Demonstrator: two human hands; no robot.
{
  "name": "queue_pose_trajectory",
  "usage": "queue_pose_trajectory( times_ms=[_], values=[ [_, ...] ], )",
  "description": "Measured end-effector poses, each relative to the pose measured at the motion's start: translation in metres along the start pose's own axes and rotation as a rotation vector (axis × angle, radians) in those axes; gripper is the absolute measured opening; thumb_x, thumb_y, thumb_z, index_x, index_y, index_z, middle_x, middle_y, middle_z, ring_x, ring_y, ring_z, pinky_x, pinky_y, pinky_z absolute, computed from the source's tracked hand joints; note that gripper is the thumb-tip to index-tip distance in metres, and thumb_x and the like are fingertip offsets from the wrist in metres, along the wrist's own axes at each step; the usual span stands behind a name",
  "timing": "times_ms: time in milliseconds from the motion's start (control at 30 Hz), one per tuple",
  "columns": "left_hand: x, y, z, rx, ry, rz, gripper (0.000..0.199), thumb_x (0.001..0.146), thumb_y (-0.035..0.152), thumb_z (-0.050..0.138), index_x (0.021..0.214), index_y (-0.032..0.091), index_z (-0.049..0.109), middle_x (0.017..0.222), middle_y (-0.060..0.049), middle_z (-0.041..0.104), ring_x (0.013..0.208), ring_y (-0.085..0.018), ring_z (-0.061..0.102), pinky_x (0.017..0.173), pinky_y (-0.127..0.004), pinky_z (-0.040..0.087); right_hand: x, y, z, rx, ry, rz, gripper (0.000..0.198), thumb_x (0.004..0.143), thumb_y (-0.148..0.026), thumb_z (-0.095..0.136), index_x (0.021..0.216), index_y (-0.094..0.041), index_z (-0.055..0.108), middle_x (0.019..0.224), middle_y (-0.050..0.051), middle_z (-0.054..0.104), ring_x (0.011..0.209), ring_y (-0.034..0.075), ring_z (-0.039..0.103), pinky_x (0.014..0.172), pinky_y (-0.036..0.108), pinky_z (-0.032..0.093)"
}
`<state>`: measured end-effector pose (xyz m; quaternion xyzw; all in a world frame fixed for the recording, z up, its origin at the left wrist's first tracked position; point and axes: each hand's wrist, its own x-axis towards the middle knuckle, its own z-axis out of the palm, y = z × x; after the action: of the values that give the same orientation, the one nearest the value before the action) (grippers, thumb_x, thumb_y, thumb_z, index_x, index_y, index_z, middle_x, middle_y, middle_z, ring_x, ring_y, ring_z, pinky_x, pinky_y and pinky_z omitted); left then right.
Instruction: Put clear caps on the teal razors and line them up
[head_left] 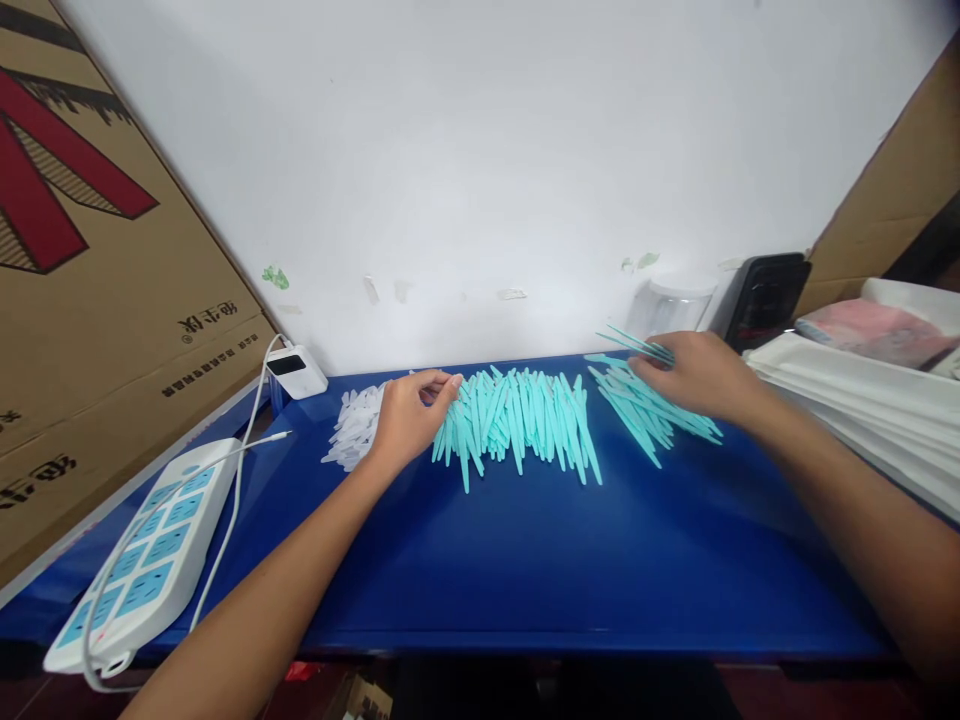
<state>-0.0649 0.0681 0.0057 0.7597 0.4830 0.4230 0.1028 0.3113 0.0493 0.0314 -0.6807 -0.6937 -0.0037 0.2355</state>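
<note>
A row of slim, tapered teal plastic sticks [517,415] lies side by side on the blue table [510,570]. My left hand [416,408] is at the row's left end, thumb and forefinger pinched together; whatever is between them is too small to make out. Just left of it, partly behind the hand, is a pile of small translucent plastic pieces [354,428]. My right hand [694,372] grips several teal sticks [637,343], their ends pointing left. Below that hand is a second, looser pile of teal sticks [645,410].
A white power strip [150,550] with cables and a small white device [298,371] are at the left, beside a large cardboard box [127,280]. At the back right stand a clear container [675,302] and a black object [765,300]. White trays [847,400] are stacked on the right.
</note>
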Motion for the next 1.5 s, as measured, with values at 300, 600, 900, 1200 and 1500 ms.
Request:
queue_pose_trajectory(
  times_ms=[300,600,900,1200,1500],
  values=[
    [0.004,-0.013,-0.006,0.326,0.023,-0.02,0.031,0.097,0.044,0.063,0.084,0.021,0.08,0.077,-0.003,0.079,0.073,-0.021,0.072,0.071,-0.031,0.049,0.004,0.025,0.017,-0.318,-0.302,0.052,0.029,0.088,-0.043,0.061,0.071,-0.02,0.059,0.081,0.017,0.071,0.073,0.029,0.065,0.061,0.034,0.035],
    [0.008,-0.015,-0.015,0.692,-0.115,-0.096,0.035,0.099,0.045,0.057,0.094,0.022,0.081,0.087,-0.009,0.081,0.085,-0.03,0.075,0.071,-0.035,0.048,-0.015,-0.024,0.022,0.137,-0.433,0.04,0.039,0.092,-0.054,0.061,0.078,-0.018,0.068,0.057,0.002,0.055,0.054,0.018,0.053,0.055,0.031,0.035],
    [0.01,-0.015,-0.018,0.779,-0.176,-0.175,0.038,0.1,0.049,0.053,0.098,0.022,0.08,0.089,-0.011,0.08,0.089,-0.033,0.075,0.074,-0.037,0.051,-0.027,-0.038,0.04,0.142,-0.515,0.053,0.024,0.087,-0.034,0.063,0.069,-0.022,0.053,0.055,-0.002,0.047,0.052,0.015,0.044,0.053,0.031,0.03],
    [0.023,-0.046,-0.05,0.812,-0.3,-0.201,0.025,0.093,0.042,0.062,0.098,0.024,0.08,0.092,-0.009,0.078,0.091,-0.031,0.071,0.072,-0.034,0.047,-0.017,-0.032,0.021,0.191,-0.193,-0.018,0.033,0.098,-0.042,0.051,0.071,-0.023,0.05,0.066,0.001,0.057,0.06,0.017,0.051,0.059,0.031,0.034],
    [0.026,-0.047,-0.05,0.607,-0.55,-0.091,0.023,0.091,0.042,0.062,0.091,0.023,0.076,0.086,-0.005,0.074,0.077,-0.022,0.067,0.064,-0.03,0.04,-0.02,-0.037,0.022,0.312,-0.149,0.014,0.032,0.099,-0.041,0.053,0.073,-0.022,0.058,0.065,0.001,0.067,0.055,0.016,0.056,0.058,0.029,0.039]
  ],
)
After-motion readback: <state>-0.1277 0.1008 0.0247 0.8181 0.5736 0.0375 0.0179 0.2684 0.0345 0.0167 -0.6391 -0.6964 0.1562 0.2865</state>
